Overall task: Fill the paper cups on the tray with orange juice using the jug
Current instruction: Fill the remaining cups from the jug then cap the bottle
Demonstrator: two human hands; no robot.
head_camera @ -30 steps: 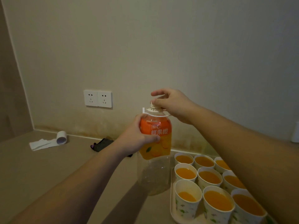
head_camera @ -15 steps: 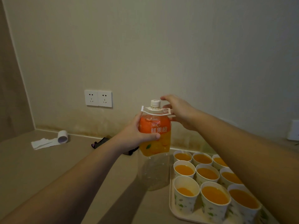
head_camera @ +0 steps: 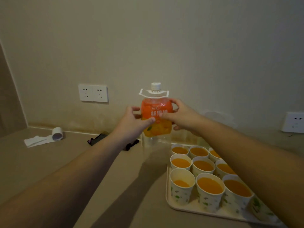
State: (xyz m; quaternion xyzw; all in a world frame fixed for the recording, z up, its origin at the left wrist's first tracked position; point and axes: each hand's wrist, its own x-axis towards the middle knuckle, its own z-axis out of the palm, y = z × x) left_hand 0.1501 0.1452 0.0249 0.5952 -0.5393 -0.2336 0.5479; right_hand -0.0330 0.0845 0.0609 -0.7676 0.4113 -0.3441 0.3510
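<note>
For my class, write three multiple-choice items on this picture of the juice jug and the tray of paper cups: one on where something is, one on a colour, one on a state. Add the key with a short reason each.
1. Where is the tray relative to the jug?
A. To its right, nearer the camera
B. To its left, by the wall sockets
C. Behind it, against the wall

2. What colour is the jug's cap?
A. Green
B. White
C. Black

3. What is the state of the jug?
A. Tipped over a cup, pouring
B. Lying on its side
C. Upright, capped, held on both sides

Key:
1 A, since the tray of paper cups lies lower right of the jug.
2 B, since the cap shows white above the orange label.
3 C, since the left hand and right hand grip its label while it stands straight.
</note>
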